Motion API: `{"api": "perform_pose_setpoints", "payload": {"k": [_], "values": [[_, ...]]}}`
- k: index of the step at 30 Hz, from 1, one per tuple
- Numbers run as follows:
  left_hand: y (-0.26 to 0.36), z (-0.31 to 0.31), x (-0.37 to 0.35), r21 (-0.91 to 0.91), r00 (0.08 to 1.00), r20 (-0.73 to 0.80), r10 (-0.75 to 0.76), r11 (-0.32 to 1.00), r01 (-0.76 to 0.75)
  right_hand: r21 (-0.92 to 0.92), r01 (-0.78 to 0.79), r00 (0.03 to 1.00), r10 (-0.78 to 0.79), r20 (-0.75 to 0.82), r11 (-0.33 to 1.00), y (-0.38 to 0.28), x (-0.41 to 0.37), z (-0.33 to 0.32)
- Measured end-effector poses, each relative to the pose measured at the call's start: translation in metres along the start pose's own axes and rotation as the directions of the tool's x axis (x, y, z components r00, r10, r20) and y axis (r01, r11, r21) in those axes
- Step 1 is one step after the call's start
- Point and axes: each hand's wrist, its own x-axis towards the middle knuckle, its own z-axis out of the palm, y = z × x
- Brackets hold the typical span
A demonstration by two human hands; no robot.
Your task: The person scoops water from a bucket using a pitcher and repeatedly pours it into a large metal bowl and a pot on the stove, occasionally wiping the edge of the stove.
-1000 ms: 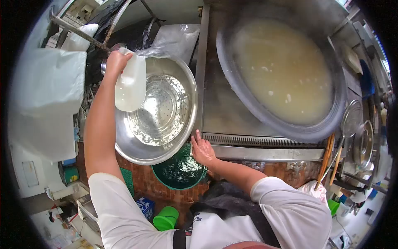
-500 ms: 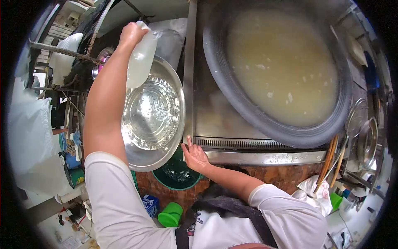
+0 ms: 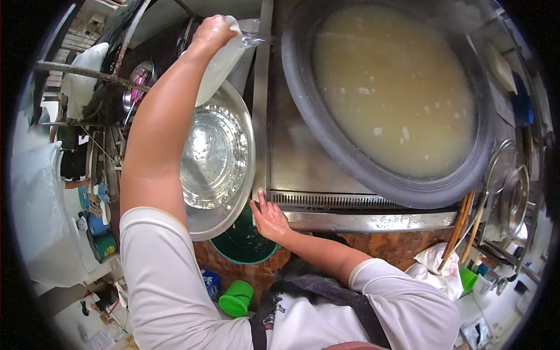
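Note:
My left hand [image 3: 214,32] grips the rim of a translucent whitish plastic container [image 3: 217,69], tilted, with clear water spilling from its top end toward the metal counter. Its exact kind cannot be made out. Below it sits a wide shiny metal basin [image 3: 248,146] with a dimpled or perforated inner part [image 3: 213,157]. My right hand [image 3: 270,219] has its fingers stretched out at the front left corner of the steel stove top [image 3: 315,169], seemingly touching the edge. Under that hand, lower down, stands a dark green tub [image 3: 245,242] holding water.
A large black-rimmed wok [image 3: 344,157] of cloudy yellowish liquid fills the right side of the stove. Wooden sticks [image 3: 458,227] and strainers [image 3: 500,166] lean at its right. A green bucket [image 3: 236,298] and blue crate [image 3: 210,283] stand on the floor. A metal rack bar [image 3: 87,73] crosses at left.
My left hand has moved right and a little up with the container, and the water now spills to the right. My right hand stays at the stove corner.

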Motion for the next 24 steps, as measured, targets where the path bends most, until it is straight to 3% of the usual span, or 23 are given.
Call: {"api": "perform_pose_setpoints", "payload": {"k": [4,7,11,12,17,24], "values": [[0.015,0.003,-0.021,0.04,0.998,0.021,0.051,0.998,-0.052,-0.027,0.015,1.0,-0.015,-0.002,1.0,0.0,0.0,-0.001],[0.022,0.005,-0.034,-0.046,0.99,0.101,0.094,0.995,-0.09,-0.039,0.013,1.0,-0.012,0.015,0.999,-0.002,0.001,-0.001],[0.024,0.025,-0.054,0.015,0.983,-0.052,0.174,0.985,-0.174,-0.002,-0.002,1.0,0.002,0.001,1.0,-0.003,0.001,0.002],[0.027,0.019,-0.06,-0.03,0.987,0.025,0.158,0.987,-0.158,0.004,-0.004,1.0,0.004,0.006,1.0,-0.002,0.001,0.005],[0.04,0.0,-0.11,-0.085,0.979,-0.014,0.202,0.976,-0.202,-0.062,0.009,1.0,-0.01,-0.019,0.998,-0.003,0.0,0.01],[0.055,-0.006,-0.153,-0.024,0.957,0.069,0.281,0.96,-0.28,-0.053,0.0,0.996,-0.004,-0.086,0.999,-0.006,-0.002,0.015]]}}
